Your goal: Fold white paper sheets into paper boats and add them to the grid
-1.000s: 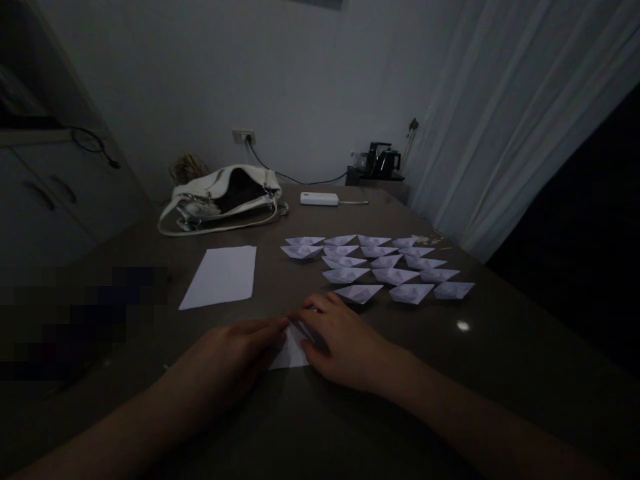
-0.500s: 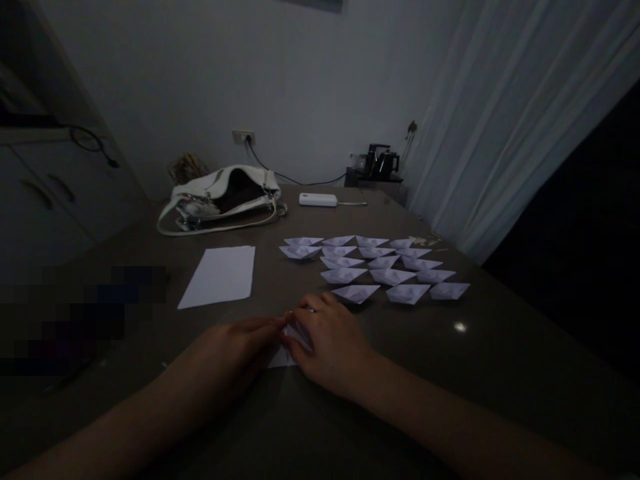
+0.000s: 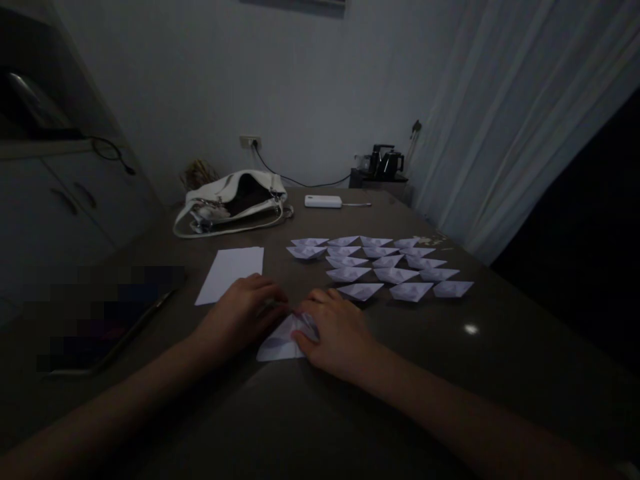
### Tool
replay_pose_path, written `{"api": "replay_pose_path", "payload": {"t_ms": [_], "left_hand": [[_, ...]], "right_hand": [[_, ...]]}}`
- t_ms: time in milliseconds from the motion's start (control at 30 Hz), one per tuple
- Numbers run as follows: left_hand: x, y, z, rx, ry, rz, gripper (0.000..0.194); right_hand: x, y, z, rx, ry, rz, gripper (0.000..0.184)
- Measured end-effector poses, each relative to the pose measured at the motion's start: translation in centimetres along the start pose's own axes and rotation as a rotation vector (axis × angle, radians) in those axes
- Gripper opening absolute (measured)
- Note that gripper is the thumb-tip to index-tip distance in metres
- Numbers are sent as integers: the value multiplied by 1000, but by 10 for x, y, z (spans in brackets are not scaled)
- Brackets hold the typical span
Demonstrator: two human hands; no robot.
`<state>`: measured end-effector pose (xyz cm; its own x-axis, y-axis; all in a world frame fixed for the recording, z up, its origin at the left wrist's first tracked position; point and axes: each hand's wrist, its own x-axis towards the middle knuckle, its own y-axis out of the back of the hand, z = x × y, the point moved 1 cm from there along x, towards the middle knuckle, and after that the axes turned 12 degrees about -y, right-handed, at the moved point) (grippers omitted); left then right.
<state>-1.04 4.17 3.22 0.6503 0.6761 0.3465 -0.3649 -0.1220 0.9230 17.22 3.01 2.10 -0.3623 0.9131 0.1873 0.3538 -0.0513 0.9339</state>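
Right hand (image 3: 336, 335) pinches folded paper (image 3: 278, 347) just left of its palm; left hand (image 3: 246, 313) curled by the sheet's far edge, can't tell grip. I'd expect light, crisp, easily creased: hold by folds.

A: What form does the folded paper (image 3: 280, 345) show?
B: White, roughly triangular, visibly creased, partly hidden; its straight side lies to the front.
A: Position?
B: On the table (image 3: 320, 420), between the side edges, well apart from the far edge.

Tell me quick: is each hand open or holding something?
Left hand: curled by the folded paper; grip cannot be told.
Right hand: closed, holding the folded paper.
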Motion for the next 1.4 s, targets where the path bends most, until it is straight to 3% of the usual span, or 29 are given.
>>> {"api": "replay_pose_path", "payload": {"t_ms": [133,333,833,1133,1400], "left_hand": [[10,-6,2,211,-85,-36,5],[11,1,9,331,-188,-102,7],[8,7,6,428,-381,-155,11],[4,10,8,464,-387,-149,16],[-2,14,10,472,-325,-242,15]], "right_hand": [[1,0,0,-9,-7,15,27],[2,0,-1,-20,-14,19,24],[1,0,-1,-41,-1,3,25],[1,0,-1,-27,-9,9,26],[0,2,-1,-20,-12,-7,29]]}}
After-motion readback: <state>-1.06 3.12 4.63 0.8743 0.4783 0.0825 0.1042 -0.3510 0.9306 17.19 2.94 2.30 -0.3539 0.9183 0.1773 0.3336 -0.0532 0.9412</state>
